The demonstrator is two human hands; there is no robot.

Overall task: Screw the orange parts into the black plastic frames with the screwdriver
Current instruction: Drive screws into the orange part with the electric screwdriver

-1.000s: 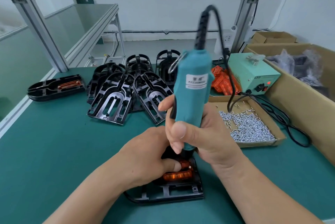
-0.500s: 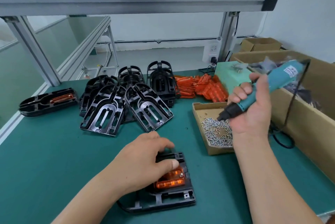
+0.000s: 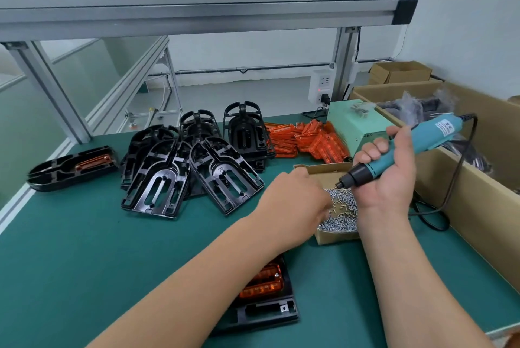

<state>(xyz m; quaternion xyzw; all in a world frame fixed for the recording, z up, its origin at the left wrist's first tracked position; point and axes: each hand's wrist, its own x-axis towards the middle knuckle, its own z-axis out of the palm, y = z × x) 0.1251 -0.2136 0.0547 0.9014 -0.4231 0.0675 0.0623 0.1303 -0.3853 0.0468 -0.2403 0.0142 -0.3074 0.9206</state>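
A black plastic frame (image 3: 264,315) with an orange part (image 3: 263,284) seated in it lies on the green mat near me, half hidden under my left forearm. My right hand (image 3: 389,176) grips the teal electric screwdriver (image 3: 410,150), tilted, its bit over the cardboard tray of screws (image 3: 342,214). My left hand (image 3: 295,198) reaches into the screws; its fingertips are hidden and blurred. Empty black frames (image 3: 194,170) are piled at the mat's middle, and loose orange parts (image 3: 306,140) lie behind the tray.
A finished frame with an orange part (image 3: 73,167) lies at the far left. A green power box (image 3: 356,122) stands behind the tray, its cable (image 3: 450,192) looping to the right. A long cardboard box (image 3: 461,201) walls the right side. An aluminium shelf beam (image 3: 197,14) crosses overhead.
My right hand lifted the screwdriver off the frame and swung it right over the screw tray. My left hand let go of the frame and moved into the screws.
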